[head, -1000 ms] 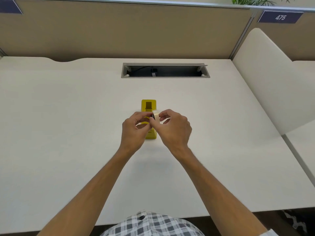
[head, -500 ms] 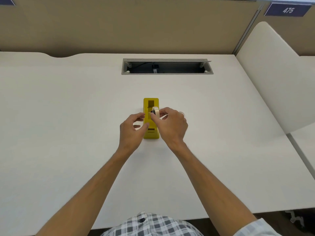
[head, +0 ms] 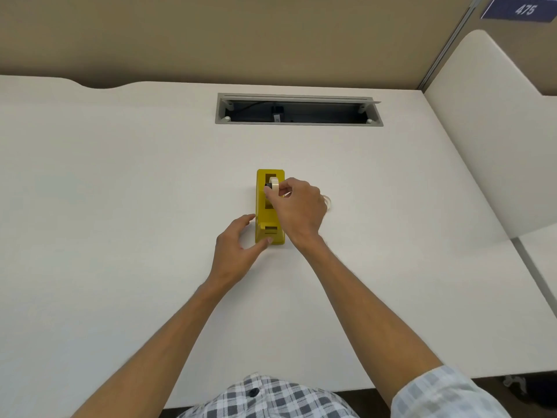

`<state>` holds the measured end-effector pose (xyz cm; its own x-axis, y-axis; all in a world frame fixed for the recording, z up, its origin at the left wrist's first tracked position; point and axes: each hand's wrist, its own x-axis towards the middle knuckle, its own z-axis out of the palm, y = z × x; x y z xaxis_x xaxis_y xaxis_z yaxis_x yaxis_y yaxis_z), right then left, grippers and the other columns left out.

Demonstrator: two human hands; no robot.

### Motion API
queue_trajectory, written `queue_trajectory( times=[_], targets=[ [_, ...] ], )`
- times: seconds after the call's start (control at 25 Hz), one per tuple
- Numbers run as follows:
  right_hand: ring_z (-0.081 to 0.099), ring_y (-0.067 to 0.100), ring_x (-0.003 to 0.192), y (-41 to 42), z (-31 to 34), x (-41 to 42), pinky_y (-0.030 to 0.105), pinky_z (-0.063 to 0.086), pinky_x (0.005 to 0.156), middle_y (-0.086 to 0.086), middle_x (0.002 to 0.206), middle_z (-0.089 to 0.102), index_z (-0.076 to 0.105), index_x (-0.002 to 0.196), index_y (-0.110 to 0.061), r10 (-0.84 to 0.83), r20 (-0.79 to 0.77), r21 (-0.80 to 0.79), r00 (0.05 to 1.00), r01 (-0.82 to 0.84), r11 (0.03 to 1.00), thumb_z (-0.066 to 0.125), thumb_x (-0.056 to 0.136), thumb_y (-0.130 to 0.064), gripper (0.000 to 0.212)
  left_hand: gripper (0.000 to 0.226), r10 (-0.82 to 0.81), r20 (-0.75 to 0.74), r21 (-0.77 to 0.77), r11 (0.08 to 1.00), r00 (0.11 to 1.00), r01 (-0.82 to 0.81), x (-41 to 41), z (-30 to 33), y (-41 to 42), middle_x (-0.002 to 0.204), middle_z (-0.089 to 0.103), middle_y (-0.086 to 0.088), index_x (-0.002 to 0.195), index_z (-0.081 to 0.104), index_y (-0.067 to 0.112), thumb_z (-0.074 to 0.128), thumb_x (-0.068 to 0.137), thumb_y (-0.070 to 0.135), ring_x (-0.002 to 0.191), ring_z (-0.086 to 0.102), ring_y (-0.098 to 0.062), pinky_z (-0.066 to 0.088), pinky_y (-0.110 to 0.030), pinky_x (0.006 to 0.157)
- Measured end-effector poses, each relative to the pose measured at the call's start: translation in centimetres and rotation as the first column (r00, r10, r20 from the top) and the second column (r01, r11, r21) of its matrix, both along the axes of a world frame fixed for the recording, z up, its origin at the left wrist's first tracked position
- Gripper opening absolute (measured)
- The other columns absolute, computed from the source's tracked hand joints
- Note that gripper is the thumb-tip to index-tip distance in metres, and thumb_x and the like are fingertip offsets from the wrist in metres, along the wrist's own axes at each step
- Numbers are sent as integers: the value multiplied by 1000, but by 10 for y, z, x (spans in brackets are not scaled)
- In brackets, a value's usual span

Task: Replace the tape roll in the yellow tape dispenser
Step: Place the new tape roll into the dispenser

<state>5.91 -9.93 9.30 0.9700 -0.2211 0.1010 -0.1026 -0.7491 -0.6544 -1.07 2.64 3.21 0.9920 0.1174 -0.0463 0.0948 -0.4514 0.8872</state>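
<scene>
The yellow tape dispenser (head: 269,220) lies lengthwise on the white desk (head: 120,206), its open well facing up. My right hand (head: 297,211) pinches a cream tape roll (head: 273,184) on a dark core and holds it upright at the far end of the well. My left hand (head: 236,245) rests at the dispenser's near left corner, with the fingertips touching its side and the thumb at its near end. A second pale tape ring (head: 328,201) lies on the desk just right of my right hand, mostly hidden behind it.
A recessed cable tray (head: 298,109) is set into the desk behind the dispenser. A tan partition wall runs along the back, and a white curved divider (head: 488,131) stands at the right.
My right hand carried the roll away from me to the far end of the well. My left hand let go of the roll and dropped to the dispenser's near left corner.
</scene>
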Motion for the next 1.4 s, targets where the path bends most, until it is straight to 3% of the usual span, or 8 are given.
queue_trajectory(
  times=[0.12,0.36,0.88,1.08,1.24,1.4],
  targets=[
    [68,16,80,0,-3,7,29,47,66,-8,82,74,73,88,-22,-6,-5,-31,1000,6,1000,67,83,-50,29,54,-16,37,6,1000,999,16,2,-4,0,128,64,5,129,59,19,78,80,31,112,57,-6,38,-6,90],
    [67,20,76,4,-10,10,29,40,62,-6,79,73,71,83,-20,11,4,-87,1000,-11,996,68,84,-46,26,50,-104,126,144,986,987,86,-7,-24,9,133,61,1,134,54,16,65,89,34,121,57,-16,48,-38,104],
    [65,19,73,4,-17,14,30,43,61,-6,77,69,67,82,-19,15,23,-117,1000,-13,993,67,85,-48,30,51,-121,130,194,976,984,95,-5,-35,10,137,59,-2,137,51,16,59,91,37,125,55,-19,48,-43,104],
    [64,17,77,-1,-22,11,32,48,62,-5,91,67,67,100,-19,64,79,-128,995,-54,990,70,80,-57,43,53,-123,136,192,977,983,95,-5,-37,9,137,59,-3,138,51,15,58,91,38,126,55,-20,48,-43,104],
    [63,18,75,-6,-25,12,31,51,62,-4,105,63,63,121,-20,208,135,-151,969,-187,971,65,86,-45,43,52,-123,154,198,976,980,92,-4,-37,9,136,59,-3,137,51,14,58,91,37,124,56,-19,49,-42,103],
    [64,19,77,-9,-27,19,34,52,65,-4,108,62,68,117,-19,242,109,-152,964,-224,963,58,92,-37,32,52,-128,155,201,975,980,95,-4,-39,10,137,58,-3,137,51,14,58,91,37,125,55,-20,48,-43,104]
  ],
)
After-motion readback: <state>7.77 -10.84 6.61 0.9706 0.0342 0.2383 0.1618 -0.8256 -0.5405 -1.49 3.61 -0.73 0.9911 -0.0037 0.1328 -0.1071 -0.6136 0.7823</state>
